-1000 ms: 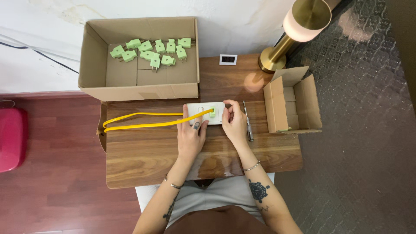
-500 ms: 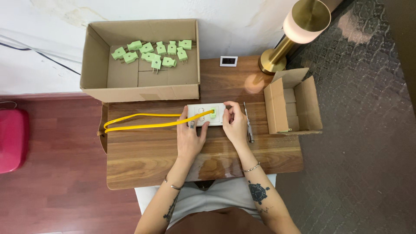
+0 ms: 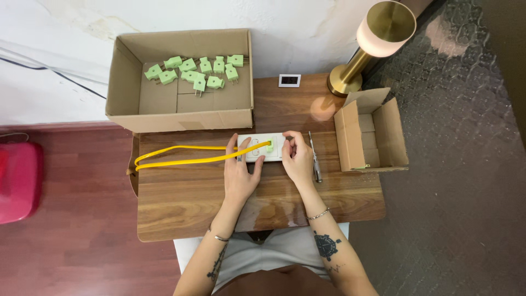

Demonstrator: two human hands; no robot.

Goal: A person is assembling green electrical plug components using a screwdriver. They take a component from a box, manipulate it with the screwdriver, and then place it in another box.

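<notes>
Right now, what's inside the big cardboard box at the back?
The big cardboard box holds about a dozen small green plugs, loose along its far side. The near wall hides a strip of its floor.

This looks like a room in a home used for small piecework. A narrow wooden table (image 3: 192, 208) stands against a stained white wall (image 3: 66, 60), with a brass lamp (image 3: 378, 33) at 1 o'clock. Red-brown wood flooring (image 3: 71, 252) lies at 8 o'clock, dark patterned carpet (image 3: 466, 164) at 3 o'clock, and cardboard boxes (image 3: 181, 82) sit on the table.
</notes>
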